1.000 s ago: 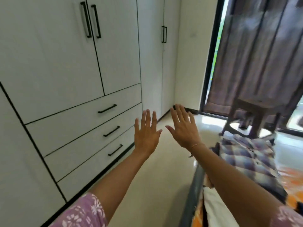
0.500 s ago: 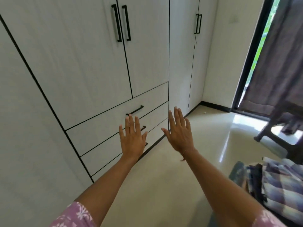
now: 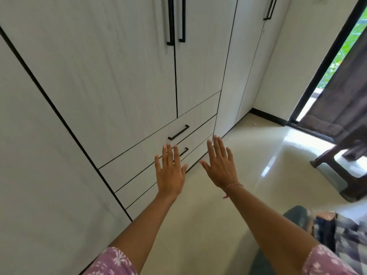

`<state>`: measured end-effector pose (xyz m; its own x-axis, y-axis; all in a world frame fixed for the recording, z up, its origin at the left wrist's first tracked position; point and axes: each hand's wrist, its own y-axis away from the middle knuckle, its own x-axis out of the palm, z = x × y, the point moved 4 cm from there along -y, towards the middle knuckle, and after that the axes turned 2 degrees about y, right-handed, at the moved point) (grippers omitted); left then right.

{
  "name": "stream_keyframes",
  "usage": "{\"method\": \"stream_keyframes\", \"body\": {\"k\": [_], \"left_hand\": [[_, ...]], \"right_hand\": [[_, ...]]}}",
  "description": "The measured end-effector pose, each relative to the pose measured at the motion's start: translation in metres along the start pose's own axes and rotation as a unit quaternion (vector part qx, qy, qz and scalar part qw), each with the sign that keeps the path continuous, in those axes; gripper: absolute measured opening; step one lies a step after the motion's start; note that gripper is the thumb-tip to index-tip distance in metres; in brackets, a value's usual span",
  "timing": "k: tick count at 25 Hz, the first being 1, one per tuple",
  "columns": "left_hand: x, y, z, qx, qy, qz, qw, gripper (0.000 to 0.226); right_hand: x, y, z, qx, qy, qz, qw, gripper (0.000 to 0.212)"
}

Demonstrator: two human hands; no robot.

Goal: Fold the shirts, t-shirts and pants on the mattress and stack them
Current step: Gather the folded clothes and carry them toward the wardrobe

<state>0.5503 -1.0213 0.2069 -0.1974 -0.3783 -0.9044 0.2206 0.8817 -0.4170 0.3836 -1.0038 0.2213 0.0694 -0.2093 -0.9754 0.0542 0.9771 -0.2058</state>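
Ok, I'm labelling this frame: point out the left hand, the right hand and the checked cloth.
left hand (image 3: 170,175): head view, back of the hand.
right hand (image 3: 221,167): head view, back of the hand.
checked cloth (image 3: 345,233): head view, bottom right, blurred plaid surface.

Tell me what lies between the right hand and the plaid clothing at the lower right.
Head view: only the person's own forearm and bare glossy floor lie between the right hand and the plaid clothing.
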Motion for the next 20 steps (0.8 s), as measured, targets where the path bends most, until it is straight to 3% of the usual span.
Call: {"method": "stream_keyframes", "body": {"k": [4,12,16,20], "left_hand": [[-0.004,-0.007,0.022,0.013,-0.013,0.004,1.0,0.082],[0.021,-0.041,0.046,-0.003,-0.009,0.051,0.999,0.073],[0.081,-0.071,0.063,-0.017,-0.012,0.06,0.998,0.081],[0.157,-0.117,0.062,-0.018,-0.012,0.124,0.992,0.094]], "right_hand": [[-0.006,-0.024,0.016,-0.022,0.02,0.006,1.0,0.08],[0.02,-0.079,0.023,-0.044,0.02,0.026,0.998,0.072],[0.074,-0.13,0.009,-0.041,0.034,0.059,0.997,0.071],[0.155,-0.192,-0.002,-0.088,0.029,0.084,0.992,0.068]]}}
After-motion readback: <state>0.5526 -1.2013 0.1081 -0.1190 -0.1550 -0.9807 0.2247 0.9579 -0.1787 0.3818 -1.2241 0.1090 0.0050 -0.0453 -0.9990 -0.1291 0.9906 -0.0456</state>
